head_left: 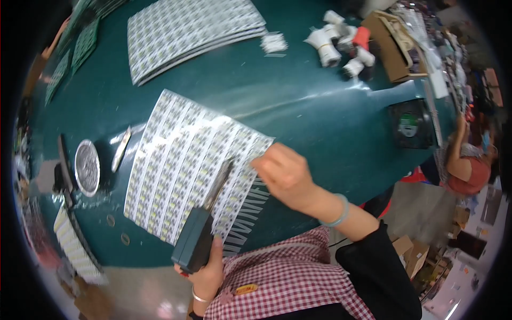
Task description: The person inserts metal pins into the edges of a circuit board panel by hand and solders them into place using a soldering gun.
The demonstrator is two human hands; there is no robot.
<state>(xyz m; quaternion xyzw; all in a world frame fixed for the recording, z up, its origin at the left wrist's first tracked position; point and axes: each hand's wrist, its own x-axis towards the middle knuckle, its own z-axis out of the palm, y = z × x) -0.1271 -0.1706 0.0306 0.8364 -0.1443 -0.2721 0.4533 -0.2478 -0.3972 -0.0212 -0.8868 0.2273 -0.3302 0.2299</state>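
Note:
A white panel of circuit strips (181, 154), with rows of small yellowish chips, lies at a slant on the table before me. My left hand (209, 271) is wrapped round the dark boxy handle of a tool with a long metal shaft (193, 240), which points up over the panel's right part. At the panel's right corner is my right hand (285, 173), fingers pinched together; what they hold is hidden. Along the panel's lower right edge, several thin whitish strips (249, 213) stick out over the green table.
The green table (320, 133) bears a stack of similar panels (192, 32) at the back, white sticks (274, 44), white rolls (324, 47) and a cardboard box (394, 45). At left are a foil-like round bowl (87, 168) and a pale-handled knife (121, 149). A co-worker (469, 165) sits at far right.

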